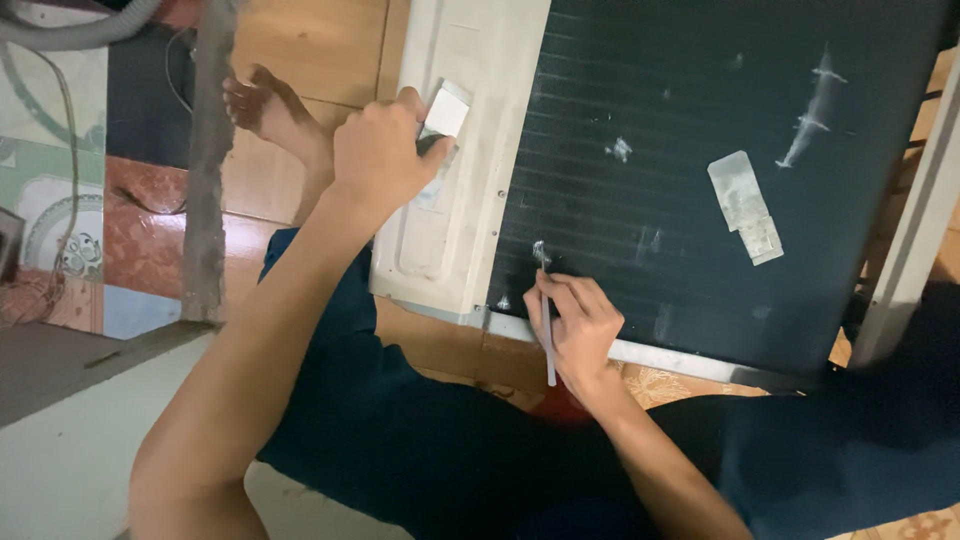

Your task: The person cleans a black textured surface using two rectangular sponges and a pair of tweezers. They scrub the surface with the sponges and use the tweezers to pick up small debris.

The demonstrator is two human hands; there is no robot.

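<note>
From the head camera, looking down, an air-conditioner unit (455,220) lies in front of the person, its cream casing on the left and a wide panel of dark fins (700,150) on the right.

The left hand (380,150) rests on the cream casing near its upper edge. Its grip is closed tight around a small dark tool whose pale, square end (445,112) sticks out past the thumb; what kind of tool it is cannot be told.

The right hand (575,330) sits at the lower left corner of the dark fins, just above the metal strip (660,357) that runs along the bottom edge. Its grip is pinched shut on a thin pale stick (546,330), held nearly upright, with its upper tip touching the fins at a whitish mark.

Further right on the fins a pale patch of tape (745,205) is stuck on at a slant, and white scuffs (812,110) show near the top.

The person's dark trousers (450,450) fill the lower part of the view, and a bare foot (270,110) lies on the wooden floor (320,45) beside the casing. A grey pole (205,160) stands on the left.
</note>
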